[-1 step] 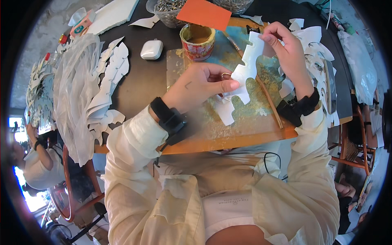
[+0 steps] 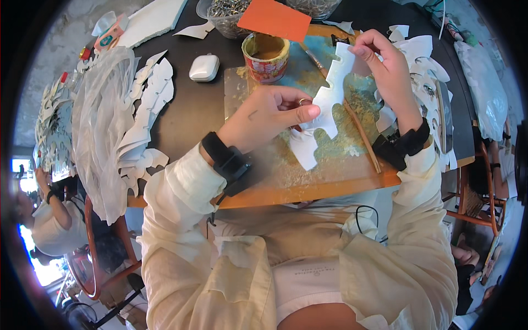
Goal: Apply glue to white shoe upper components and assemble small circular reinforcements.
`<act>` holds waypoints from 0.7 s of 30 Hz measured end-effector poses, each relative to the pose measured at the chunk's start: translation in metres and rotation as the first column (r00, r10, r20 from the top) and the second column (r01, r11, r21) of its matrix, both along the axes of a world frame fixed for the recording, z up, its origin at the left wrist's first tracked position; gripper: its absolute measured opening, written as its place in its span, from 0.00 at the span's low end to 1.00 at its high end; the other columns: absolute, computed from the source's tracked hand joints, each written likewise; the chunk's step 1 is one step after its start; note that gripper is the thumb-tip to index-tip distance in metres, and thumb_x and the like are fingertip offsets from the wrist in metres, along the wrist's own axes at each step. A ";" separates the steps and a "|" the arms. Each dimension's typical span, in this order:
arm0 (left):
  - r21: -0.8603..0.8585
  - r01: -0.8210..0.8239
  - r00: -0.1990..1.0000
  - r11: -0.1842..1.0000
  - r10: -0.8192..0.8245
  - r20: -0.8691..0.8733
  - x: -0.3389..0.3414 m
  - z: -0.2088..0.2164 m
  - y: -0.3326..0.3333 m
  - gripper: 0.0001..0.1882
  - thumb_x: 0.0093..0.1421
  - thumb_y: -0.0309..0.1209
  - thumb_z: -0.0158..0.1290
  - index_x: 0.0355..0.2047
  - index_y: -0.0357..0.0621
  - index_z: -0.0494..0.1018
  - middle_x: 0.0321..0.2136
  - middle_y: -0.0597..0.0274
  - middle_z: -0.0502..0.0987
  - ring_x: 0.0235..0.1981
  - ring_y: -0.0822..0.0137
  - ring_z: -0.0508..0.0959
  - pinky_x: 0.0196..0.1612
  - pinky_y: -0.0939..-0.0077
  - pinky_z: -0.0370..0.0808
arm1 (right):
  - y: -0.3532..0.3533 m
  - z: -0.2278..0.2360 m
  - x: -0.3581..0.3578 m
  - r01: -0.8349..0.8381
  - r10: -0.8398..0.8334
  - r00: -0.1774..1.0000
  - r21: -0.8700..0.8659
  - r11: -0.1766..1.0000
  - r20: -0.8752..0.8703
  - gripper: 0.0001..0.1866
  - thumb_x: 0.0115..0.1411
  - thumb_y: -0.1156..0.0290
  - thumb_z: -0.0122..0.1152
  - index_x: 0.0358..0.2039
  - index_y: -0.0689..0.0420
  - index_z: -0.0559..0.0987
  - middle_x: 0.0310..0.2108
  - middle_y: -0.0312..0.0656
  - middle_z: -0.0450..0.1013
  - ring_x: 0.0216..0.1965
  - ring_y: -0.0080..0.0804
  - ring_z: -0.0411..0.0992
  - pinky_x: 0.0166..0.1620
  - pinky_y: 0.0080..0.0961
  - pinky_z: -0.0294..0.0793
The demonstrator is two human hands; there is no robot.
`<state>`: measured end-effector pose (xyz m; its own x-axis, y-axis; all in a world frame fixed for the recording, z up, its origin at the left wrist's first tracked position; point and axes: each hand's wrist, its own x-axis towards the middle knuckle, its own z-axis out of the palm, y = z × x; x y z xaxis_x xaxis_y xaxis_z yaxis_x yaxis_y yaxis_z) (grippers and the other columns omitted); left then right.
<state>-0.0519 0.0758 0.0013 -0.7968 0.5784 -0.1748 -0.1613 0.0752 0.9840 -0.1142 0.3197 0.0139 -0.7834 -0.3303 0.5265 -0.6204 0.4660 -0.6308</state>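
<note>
A white, notched cut-out piece (image 2: 333,82) of thin sheet is stretched slantwise between my hands above the stained work board. My right hand (image 2: 387,69) pinches its upper end between thumb and fingertips. Farther down, my left hand (image 2: 278,113) grips it, thumb on top and the other fingers curled underneath, partly hidden. A gold-coloured ring shape (image 2: 303,102) shows by the left fingers; whether it is worn or held I cannot tell. The piece's lower end (image 2: 304,149) hangs free, bent downward. Beneath, a thin brown-handled brush (image 2: 358,132) lies across the board.
Beyond my left hand stands a glue-smeared red tub (image 2: 266,61) of yellowish paste, partly under an orange card (image 2: 275,20). A white case (image 2: 204,67) lies left of it. White cut-outs pile at left (image 2: 147,110) and right (image 2: 421,60). Bowls of metal parts (image 2: 223,12) stand behind.
My left thumb and fingers have shifted slightly left on the white piece, and its lower end has swung a little. My right hand keeps its hold.
</note>
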 end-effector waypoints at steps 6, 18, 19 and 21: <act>-0.002 -0.035 0.999 0.999 0.035 0.036 -0.003 -0.004 0.000 0.15 0.64 0.40 0.49 0.39 0.40 0.74 0.30 0.70 0.76 0.31 0.80 0.72 0.36 0.84 0.70 | 0.004 -0.002 -0.003 0.126 -0.130 0.991 -0.069 0.990 -0.045 0.09 0.62 0.65 0.55 0.32 0.59 0.72 0.23 0.32 0.68 0.27 0.18 0.64 0.32 0.16 0.64; -0.044 -0.056 0.993 0.997 0.051 -0.109 -0.005 -0.015 -0.003 0.10 0.64 0.34 0.49 0.31 0.40 0.70 0.27 0.68 0.76 0.29 0.81 0.73 0.32 0.85 0.69 | 0.003 0.001 -0.001 0.094 -0.096 0.993 -0.029 0.995 -0.071 0.07 0.62 0.69 0.54 0.32 0.59 0.73 0.24 0.33 0.71 0.27 0.20 0.65 0.34 0.16 0.65; -0.009 -0.047 0.990 0.999 0.045 -0.134 -0.005 -0.016 -0.004 0.11 0.64 0.35 0.49 0.31 0.39 0.69 0.27 0.67 0.76 0.29 0.81 0.73 0.32 0.85 0.69 | 0.002 0.001 -0.002 0.078 -0.080 0.994 -0.029 0.997 -0.068 0.07 0.62 0.69 0.55 0.32 0.59 0.73 0.25 0.33 0.71 0.27 0.19 0.65 0.34 0.16 0.65; -0.009 -0.035 0.995 0.999 0.034 -0.090 -0.004 -0.012 -0.005 0.10 0.64 0.35 0.49 0.31 0.40 0.69 0.29 0.67 0.77 0.30 0.80 0.74 0.34 0.84 0.70 | 0.002 0.002 0.000 0.088 -0.090 0.994 -0.030 0.996 -0.058 0.07 0.62 0.69 0.55 0.32 0.59 0.73 0.25 0.33 0.71 0.27 0.19 0.66 0.34 0.16 0.65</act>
<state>-0.0558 0.0712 -0.0111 -0.8288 0.5491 -0.1074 -0.0750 0.0813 0.9939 -0.1143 0.3219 0.0164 -0.7762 -0.2454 0.5808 -0.6139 0.5040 -0.6075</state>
